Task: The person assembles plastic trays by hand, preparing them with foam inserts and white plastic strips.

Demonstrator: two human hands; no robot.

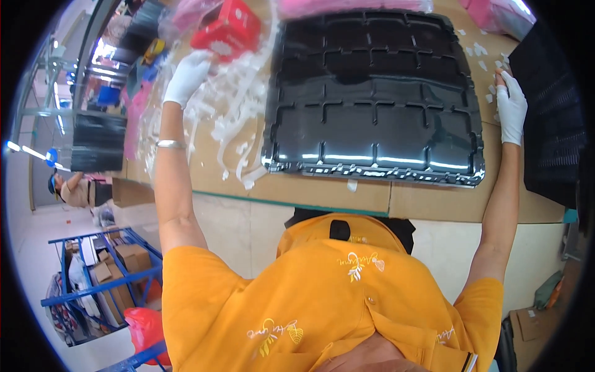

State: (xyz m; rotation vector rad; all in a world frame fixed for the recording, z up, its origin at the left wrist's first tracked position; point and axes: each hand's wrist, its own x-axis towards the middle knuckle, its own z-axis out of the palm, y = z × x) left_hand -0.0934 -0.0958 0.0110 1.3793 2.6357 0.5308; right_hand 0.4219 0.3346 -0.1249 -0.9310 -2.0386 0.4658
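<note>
My left hand (189,75), in a white glove, is at the near edge of a red box (230,31). Its fingers are bent together, and whatever they pinch is too small to make out. Loose white strips (238,102) lie around and to the right of it. Beside the right edge of a large glossy black moulded tray (365,121), my right hand (512,108) rests over the cardboard surface. It also wears a white glove, with bare fingertips showing. Its fingers stretch away from me, apart from the tray, near small white scraps (489,93).
A dark slotted panel or crate (551,118) stands at the right. Pink wrapped material (356,6) lies along the far side. A brown cardboard sheet (434,201) covers the table. On the left floor stands a blue metal rack (102,288) with cartons; a person (77,189) is farther off.
</note>
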